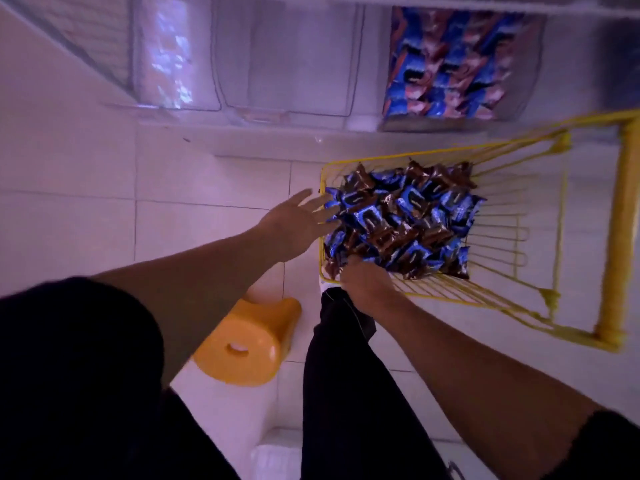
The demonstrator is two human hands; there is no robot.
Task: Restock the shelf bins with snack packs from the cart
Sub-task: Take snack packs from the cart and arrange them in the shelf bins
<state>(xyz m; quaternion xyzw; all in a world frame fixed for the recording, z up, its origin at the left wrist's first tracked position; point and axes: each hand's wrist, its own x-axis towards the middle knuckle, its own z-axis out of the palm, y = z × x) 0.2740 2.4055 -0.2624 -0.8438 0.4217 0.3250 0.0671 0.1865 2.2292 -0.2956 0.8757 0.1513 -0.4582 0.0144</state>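
Observation:
A yellow wire cart (613, 216) stands on the floor at the right, its basket heaped with several blue and brown snack packs (401, 220). My left hand (298, 223) is stretched out with straight fingers at the basket's left rim, its fingertips touching the packs. My right hand (367, 278) is at the basket's near edge with its fingers dug into the packs; the fingers are hidden among them. On the shelf above, a clear bin (450, 64) at the right is full of the same packs, and a clear bin (287, 64) in the middle looks bare.
An orange plastic stool (246, 344) stands on the white tiled floor under my left forearm. My dark trouser leg (349, 375) is beside the cart. Another clear bin (166, 53) sits at the shelf's left.

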